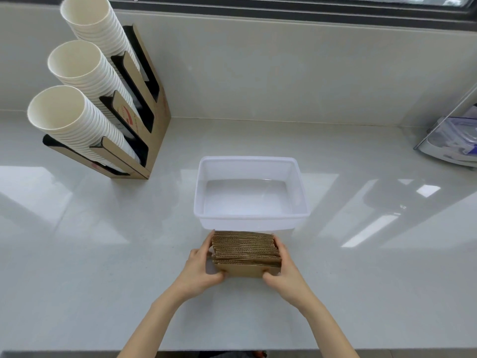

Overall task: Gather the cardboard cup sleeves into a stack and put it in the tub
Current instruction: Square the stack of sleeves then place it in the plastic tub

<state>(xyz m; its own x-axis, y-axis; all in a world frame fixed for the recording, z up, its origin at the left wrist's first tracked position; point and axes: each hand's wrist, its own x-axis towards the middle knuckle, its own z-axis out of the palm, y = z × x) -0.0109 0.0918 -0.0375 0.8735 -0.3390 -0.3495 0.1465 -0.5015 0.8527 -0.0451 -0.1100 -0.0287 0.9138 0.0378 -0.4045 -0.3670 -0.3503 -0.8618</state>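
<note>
Both hands, left (200,264) and right (285,267), clamp the sleeve stack (246,253), seemingly touching the tub (251,219).

We find no legible text, brand, number or sign anywhere in the view. The only markings we note are red and dark printed traces on the front panels of the cardboard cup holder (124,140) at the far left, beside the stacked white paper cups (77,125); these are too small and blurred to read. The sleeve stack (246,250) and the tub (249,192) carry no marking we can make out.
</note>
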